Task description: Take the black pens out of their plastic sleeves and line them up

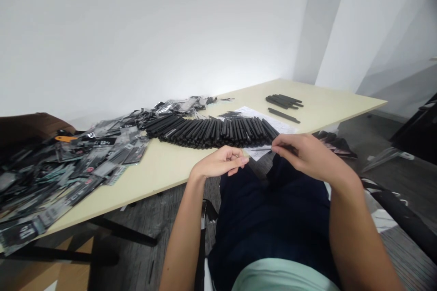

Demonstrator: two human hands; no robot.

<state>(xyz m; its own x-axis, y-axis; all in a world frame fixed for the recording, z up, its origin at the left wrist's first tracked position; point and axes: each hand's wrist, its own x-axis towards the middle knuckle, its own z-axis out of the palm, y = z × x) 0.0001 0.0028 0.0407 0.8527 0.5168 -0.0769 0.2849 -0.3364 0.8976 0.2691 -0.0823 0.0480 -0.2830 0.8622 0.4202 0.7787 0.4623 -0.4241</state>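
Above my lap at the table's front edge, my left hand point(225, 161) is closed in a pinch. A small pale, translucent piece point(246, 153) shows at its thumb and fingertip; its kind is unclear. My right hand point(298, 151) is closed too, its fingertips on a thin dark rod point(262, 149) that points left toward my left hand. The rod's right end is hidden by the fingers. Just beyond both hands, a long row of black pen-like sticks point(211, 132) lies stacked side by side, partly over a white printed sheet point(251, 111).
At the left, a heap of clear-and-black packets point(102, 150) spreads over the table point(164, 163), with an orange-handled tool point(65, 138) on it. Several loose black sticks point(283, 101) lie at the far right. A cardboard box point(34, 127) stands behind the heap. A black bag point(336, 143) is below the right edge.
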